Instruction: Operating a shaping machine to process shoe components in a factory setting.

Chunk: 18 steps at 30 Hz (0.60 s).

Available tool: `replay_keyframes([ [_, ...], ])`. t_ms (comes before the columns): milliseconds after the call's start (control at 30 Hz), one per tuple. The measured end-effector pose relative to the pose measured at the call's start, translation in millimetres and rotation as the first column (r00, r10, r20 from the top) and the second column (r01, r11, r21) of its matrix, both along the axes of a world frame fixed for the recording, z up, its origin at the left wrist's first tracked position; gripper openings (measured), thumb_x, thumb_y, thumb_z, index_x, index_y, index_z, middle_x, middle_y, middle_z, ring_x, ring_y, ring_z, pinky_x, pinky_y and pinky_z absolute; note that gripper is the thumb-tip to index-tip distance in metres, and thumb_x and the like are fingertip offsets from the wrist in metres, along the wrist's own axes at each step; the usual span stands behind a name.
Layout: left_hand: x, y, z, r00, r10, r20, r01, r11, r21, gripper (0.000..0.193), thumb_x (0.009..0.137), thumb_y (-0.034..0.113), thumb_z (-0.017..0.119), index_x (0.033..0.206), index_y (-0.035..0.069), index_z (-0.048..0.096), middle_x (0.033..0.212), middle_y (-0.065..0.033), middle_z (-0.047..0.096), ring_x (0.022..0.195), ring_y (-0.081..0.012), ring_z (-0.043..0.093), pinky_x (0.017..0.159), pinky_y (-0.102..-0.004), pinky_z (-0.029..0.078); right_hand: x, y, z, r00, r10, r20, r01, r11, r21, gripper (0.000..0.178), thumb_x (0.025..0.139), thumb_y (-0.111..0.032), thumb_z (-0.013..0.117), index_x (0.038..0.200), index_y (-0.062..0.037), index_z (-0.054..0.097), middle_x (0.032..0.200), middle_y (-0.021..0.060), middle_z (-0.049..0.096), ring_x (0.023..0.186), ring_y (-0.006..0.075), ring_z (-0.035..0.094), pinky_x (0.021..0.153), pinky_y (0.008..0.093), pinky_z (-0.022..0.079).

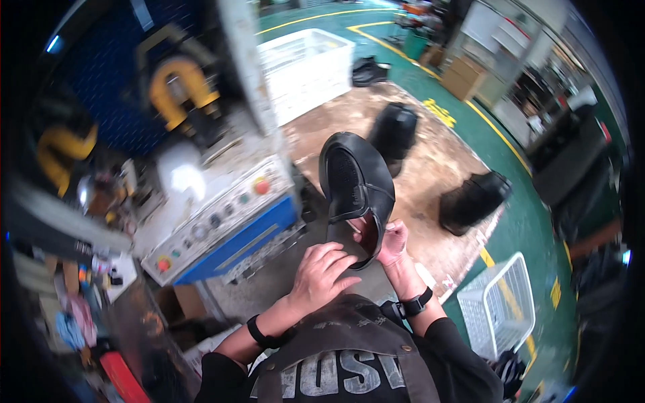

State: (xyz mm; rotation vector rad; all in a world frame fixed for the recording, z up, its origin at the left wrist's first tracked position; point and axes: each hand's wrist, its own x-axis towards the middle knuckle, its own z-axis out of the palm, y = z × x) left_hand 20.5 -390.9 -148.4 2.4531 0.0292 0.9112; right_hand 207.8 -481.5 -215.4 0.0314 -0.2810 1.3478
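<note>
A black slip-on shoe (pixel 349 178) with a perforated upper is held up in front of me, its toe pointing away and its opening toward me. My right hand (pixel 392 243) grips the shoe's right side near the heel, with fingers inside the opening and the thumb outside. My left hand (pixel 324 272) lies by the left side of the heel, its fingers extended and slightly bent, close to or touching the rim. Beyond the held shoe, another black shoe (pixel 395 131) sits on the brown worktable (pixel 423 161). One more black shoe (pixel 474 200) rests near the table's right edge.
To the left stands a machine with a button control panel (pixel 215 221) and yellow U-shaped parts (pixel 176 91). A white crate (pixel 306 70) and dark shoes (pixel 369 70) are at the table's far end. A white basket (pixel 497 305) stands on the green floor at lower right.
</note>
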Motion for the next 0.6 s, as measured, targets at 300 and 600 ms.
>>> replay_keyframes([
  [300,213.0,-82.3,37.8,0.857,-0.482,0.182,0.474,0.876,0.089,0.021,0.065,0.009,0.074,0.081,0.005,0.060,0.081,-0.0082,0.058,0.084,-0.0281,0.058,0.075,-0.0391,0.043,134.0,-186.5,48.5,0.656,-0.641,0.399,0.688,0.725,0.031,0.058,0.073,-0.017,0.057,0.129,-0.0067,0.051,0.133,0.0126,0.051,0.128,0.0322,0.041,0.098,0.0468,0.039],
  [600,461.8,-155.9,-0.9,0.812,-0.581,0.061,0.578,0.814,0.065,0.026,0.081,0.017,0.064,0.104,0.005,0.060,0.106,-0.0160,0.060,0.100,-0.0355,0.054,0.087,-0.0408,0.045,185.1,-294.4,22.9,0.300,-0.717,0.629,0.937,0.100,-0.334,0.057,0.088,-0.019,0.053,0.141,-0.0092,0.033,0.144,0.0093,0.037,0.131,0.0244,0.038,0.099,0.0371,0.038],
])
